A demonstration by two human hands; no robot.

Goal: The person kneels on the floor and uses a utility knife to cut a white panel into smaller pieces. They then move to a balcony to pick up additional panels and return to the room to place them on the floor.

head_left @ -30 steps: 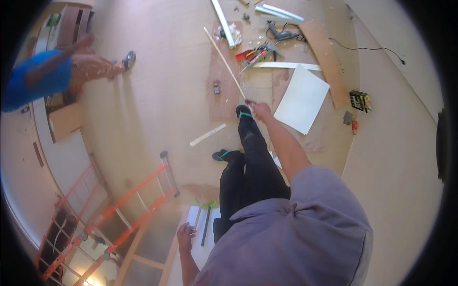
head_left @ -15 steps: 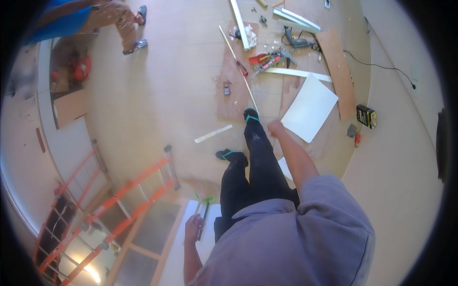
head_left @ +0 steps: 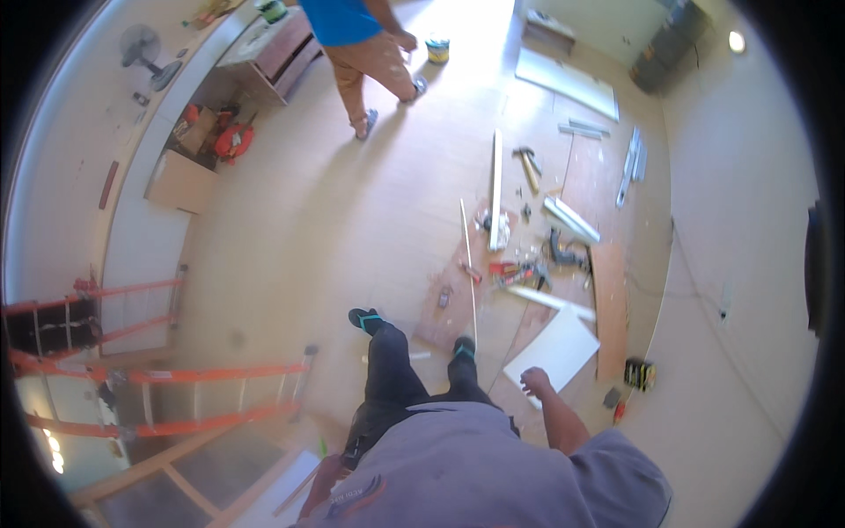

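Observation:
My right hand [head_left: 534, 382] hangs at my right side with fingers loosely bent and apart, holding nothing, above a white sheet [head_left: 553, 348]. My left hand [head_left: 331, 468] is low beside my hip, mostly hidden by my body, so its fingers are unclear. A thin pale strip [head_left: 467, 246] lies near my right foot, with a red-handled tool [head_left: 472, 274] on it. Around them lie white profiles [head_left: 572, 218], a power drill [head_left: 565, 255], a hammer [head_left: 528, 167] and a brown plank [head_left: 609, 308] on board offcuts [head_left: 436, 312].
A person [head_left: 361, 62] in blue walks at the back near a bucket [head_left: 437, 50]. Orange ladders [head_left: 158, 374] lie at lower left, above a wooden-framed panel [head_left: 158, 503]. A counter [head_left: 176, 176] with a fan [head_left: 145, 53] runs along the left; a wall [head_left: 731, 334] bounds the right.
My right hand has let go of the thin strip, which lies on the floor. My view has swung forward, showing more room. The other person has walked farther along.

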